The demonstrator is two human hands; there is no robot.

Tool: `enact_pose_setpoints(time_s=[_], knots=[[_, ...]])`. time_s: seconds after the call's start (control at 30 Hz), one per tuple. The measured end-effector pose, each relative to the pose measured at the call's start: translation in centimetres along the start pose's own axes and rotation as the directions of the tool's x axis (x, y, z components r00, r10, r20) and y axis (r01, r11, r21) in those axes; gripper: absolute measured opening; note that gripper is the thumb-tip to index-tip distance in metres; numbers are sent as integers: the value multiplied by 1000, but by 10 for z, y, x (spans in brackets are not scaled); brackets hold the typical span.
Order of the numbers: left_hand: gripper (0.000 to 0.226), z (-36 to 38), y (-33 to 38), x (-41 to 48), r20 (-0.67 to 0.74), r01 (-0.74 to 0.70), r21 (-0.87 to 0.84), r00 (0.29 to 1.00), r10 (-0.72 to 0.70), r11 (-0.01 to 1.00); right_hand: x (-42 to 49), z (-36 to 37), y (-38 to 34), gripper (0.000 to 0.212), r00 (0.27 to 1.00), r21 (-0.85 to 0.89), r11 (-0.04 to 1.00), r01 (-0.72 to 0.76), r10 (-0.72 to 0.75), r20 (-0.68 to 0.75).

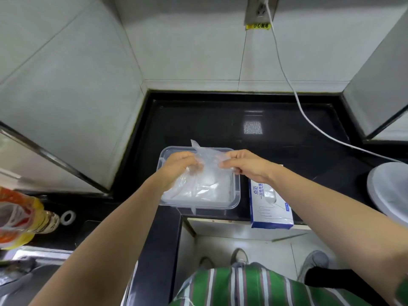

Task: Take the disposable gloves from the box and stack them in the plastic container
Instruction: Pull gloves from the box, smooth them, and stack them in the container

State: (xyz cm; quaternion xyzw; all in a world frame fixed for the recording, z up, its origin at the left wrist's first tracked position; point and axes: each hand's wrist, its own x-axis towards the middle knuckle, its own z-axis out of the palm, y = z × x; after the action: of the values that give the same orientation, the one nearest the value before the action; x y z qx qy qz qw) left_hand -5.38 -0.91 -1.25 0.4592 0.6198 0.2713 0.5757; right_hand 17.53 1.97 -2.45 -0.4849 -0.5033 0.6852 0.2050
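A clear plastic container (236, 195), rectangular with rounded corners and a raised rim, sits at the front edge of the glossy black bench (220, 120), close to where that edge steps inward. In it lies a flat pile of thin, cloudy film gloves (205, 191), crinkled and translucent; one strip of film hangs over the front rim.

Above the container a single glove (207, 156) of the same wrinkled film is stretched between both hands. The left hand (176, 166) has its fingers curled and pinches the glove's left side. The right hand (242, 164) pinches the right side between thumb and bent fingers. One corner of the film sticks up toward the back wall.

The box (270, 206), white and blue card printed with glove outlines, lies just beside the container's right wall at the front edge, partly under the right forearm.

A white cable (287, 78) runs from a wall socket (260, 9) down across the bench's back right corner.
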Motion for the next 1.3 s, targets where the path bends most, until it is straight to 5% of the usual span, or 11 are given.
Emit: enact_pose_setpoints(time_s=[0.13,0.23,0.3,0.4,0.5,0.6,0.7,0.9,1.07,1.3], knots=[[18,-5,-2,0,-95,-86,-64,992,79,994,3,8,-6,16,986,138,985,107,-87,-141],[28,-6,-4,-1,-62,-99,-40,993,97,994,6,16,-8,55,997,224,972,77,-80,5],[33,-5,-5,0,-51,-106,-3,993,105,994,9,24,-9,50,988,186,982,44,-71,138],[29,-4,-5,3,-107,-107,29,988,109,994,17,33,-10,58,1000,222,975,-10,8,10],[19,-7,-9,7,-168,-109,6,980,109,994,24,35,-8,31,990,338,940,38,11,-143],[21,-9,-14,7,-110,-108,-14,988,106,994,20,33,-12,11,997,429,903,15,20,-77],[20,-7,-19,9,-87,-98,34,991,101,995,17,36,-14,18,998,337,941,-42,55,-29],[15,-5,-20,18,-169,-94,99,980,110,991,28,37,-9,13,922,241,963,124,-22,-387],[24,-5,-32,24,-80,-79,381,990,118,921,31,37,-2,29,964,114,993,30,1,-267],[43,-5,-43,30,-19,-61,649,995,96,758,41,34,-3,29,732,-240,955,172,-287,-617]])
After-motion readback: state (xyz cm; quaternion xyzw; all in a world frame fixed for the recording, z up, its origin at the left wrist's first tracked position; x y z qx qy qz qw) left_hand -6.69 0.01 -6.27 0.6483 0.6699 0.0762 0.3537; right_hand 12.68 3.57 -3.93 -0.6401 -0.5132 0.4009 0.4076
